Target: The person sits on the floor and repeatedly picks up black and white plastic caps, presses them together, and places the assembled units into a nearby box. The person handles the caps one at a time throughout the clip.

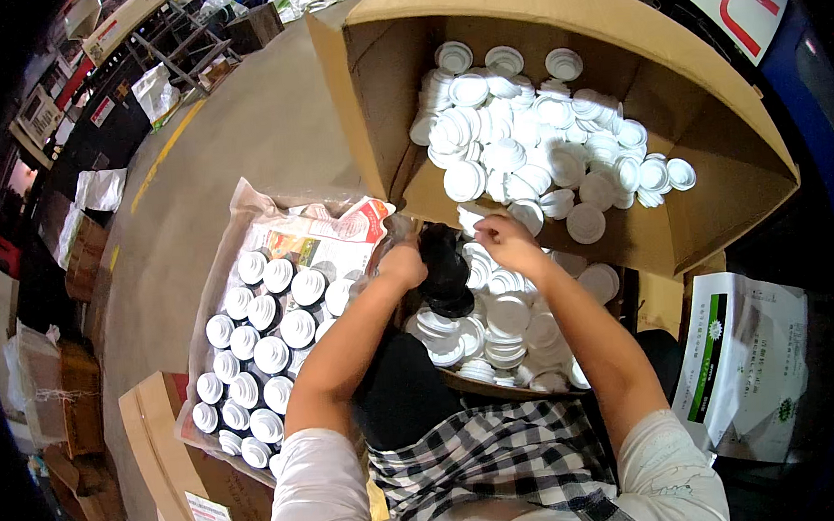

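My left hand [406, 263] is closed against the left side of a black rounded thing [444, 268] in front of me. Its fingertips are partly hidden, and I cannot make out the black thing's kind. My right hand [507, 243] is just right of it, fingers pinched at a white ridged disc [472, 216]. Below both hands, a pile of similar white ridged discs [508, 316] fills a container near my lap. To the left, rows of black pieces topped with white discs [271, 354] stand upright on a plastic-lined tray [219, 306].
A large open cardboard box [384, 119] at the back right holds many loose white discs [506, 155]. A brown carton [150, 420] stands under the lined tray. At the right is a white printed box [758, 364]. A metal rack [179, 46] stands across the floor.
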Available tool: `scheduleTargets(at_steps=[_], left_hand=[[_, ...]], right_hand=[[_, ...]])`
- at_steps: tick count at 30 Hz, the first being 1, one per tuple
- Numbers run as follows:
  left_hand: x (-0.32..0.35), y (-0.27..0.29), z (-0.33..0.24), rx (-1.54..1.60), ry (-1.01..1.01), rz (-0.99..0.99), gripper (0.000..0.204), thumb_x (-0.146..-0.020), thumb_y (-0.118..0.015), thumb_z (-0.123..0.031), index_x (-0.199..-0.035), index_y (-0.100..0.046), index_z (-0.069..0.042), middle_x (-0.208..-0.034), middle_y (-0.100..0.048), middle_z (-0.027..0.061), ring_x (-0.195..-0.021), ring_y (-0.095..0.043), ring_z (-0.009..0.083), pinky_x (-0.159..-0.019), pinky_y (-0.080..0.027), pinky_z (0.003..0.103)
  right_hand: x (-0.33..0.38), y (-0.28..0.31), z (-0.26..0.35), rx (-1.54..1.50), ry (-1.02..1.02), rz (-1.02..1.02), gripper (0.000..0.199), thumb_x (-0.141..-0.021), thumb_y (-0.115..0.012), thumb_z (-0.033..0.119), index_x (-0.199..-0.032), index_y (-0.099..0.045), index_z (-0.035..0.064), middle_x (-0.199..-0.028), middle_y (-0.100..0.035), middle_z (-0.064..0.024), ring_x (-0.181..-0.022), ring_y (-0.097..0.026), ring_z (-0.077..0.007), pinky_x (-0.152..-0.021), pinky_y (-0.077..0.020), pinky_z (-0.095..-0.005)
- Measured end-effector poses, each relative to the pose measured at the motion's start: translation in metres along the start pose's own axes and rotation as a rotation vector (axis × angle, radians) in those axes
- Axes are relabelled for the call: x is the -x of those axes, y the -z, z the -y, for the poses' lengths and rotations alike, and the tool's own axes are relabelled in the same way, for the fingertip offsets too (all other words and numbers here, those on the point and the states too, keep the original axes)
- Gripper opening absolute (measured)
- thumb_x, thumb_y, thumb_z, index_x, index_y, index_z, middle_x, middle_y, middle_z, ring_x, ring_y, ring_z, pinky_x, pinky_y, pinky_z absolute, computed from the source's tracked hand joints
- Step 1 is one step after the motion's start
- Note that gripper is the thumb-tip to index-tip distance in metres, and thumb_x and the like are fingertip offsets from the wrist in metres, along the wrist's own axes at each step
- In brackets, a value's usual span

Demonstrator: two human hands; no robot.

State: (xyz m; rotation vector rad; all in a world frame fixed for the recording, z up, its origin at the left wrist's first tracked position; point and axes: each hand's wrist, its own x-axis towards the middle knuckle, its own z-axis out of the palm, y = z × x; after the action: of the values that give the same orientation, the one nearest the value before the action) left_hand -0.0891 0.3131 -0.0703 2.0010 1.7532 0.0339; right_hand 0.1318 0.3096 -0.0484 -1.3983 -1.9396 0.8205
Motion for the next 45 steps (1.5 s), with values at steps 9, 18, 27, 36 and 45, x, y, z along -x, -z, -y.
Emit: scheduleTargets(at_steps=[9,18,27,36,45], left_hand=[[0.113,0.003,-0.065,1.855,-0.051,0.243,0.038,-0.083,-0.040,-0.004,-0.121,-0.039,-0.003,-0.113,-0.053,0.0168,-0.088,-0.062,0.0275,-0.069,-0.057,0.046],[0.216,0.021,-0.129,2.332,-0.378,0.579,0.055,-0.096,-0.027,-0.044,-0.135,-0.031,-0.007,-0.133,-0.043,0.0153,-0.119,-0.046,0.0315,-0.096,-0.039,0.052],[0.263,0.020,-0.154,2.255,-0.361,0.313,0.046,-0.097,-0.026,-0.042,-0.133,-0.032,-0.014,-0.132,-0.043,0.0103,-0.120,-0.045,0.0271,-0.094,-0.041,0.050],[0.285,0.016,-0.171,2.062,-0.449,0.113,0.052,-0.096,-0.035,-0.034,-0.140,-0.019,-0.012,-0.135,-0.038,0.0141,-0.123,-0.041,0.0275,-0.101,-0.035,0.042],[0.287,0.012,-0.174,2.143,-0.329,0.092,0.049,-0.096,-0.032,-0.035,-0.135,-0.031,-0.006,-0.133,-0.042,0.0153,-0.121,-0.043,0.0274,-0.103,-0.033,0.043]], right_hand=[[0.148,0.044,0.054,-1.040,0.002,-0.009,0.065,-0.071,-0.069,0.011,-0.128,-0.037,0.0082,-0.117,-0.044,-0.0043,-0.108,-0.045,-0.0159,-0.096,-0.0348,-0.0302],[0.202,0.068,0.096,-0.831,0.001,-0.191,0.072,-0.067,-0.072,0.018,-0.131,-0.039,0.0075,-0.124,-0.045,-0.0086,-0.113,-0.046,-0.0205,-0.095,-0.0373,-0.0340],[0.243,0.094,0.151,0.096,0.425,-0.427,0.075,-0.055,-0.076,0.013,-0.123,-0.044,0.0052,-0.120,-0.048,-0.0147,-0.102,-0.051,-0.0290,-0.084,-0.0432,-0.0384],[0.255,0.092,0.169,0.157,0.528,-0.396,0.075,-0.055,-0.076,0.012,-0.123,-0.044,0.0058,-0.118,-0.048,-0.0158,-0.100,-0.049,-0.0314,-0.083,-0.0409,-0.0410],[0.261,0.089,0.161,-0.199,0.503,-0.346,0.078,-0.054,-0.076,0.010,-0.125,-0.043,0.0041,-0.120,-0.048,-0.0149,-0.106,-0.049,-0.0290,-0.090,-0.0398,-0.0388]])
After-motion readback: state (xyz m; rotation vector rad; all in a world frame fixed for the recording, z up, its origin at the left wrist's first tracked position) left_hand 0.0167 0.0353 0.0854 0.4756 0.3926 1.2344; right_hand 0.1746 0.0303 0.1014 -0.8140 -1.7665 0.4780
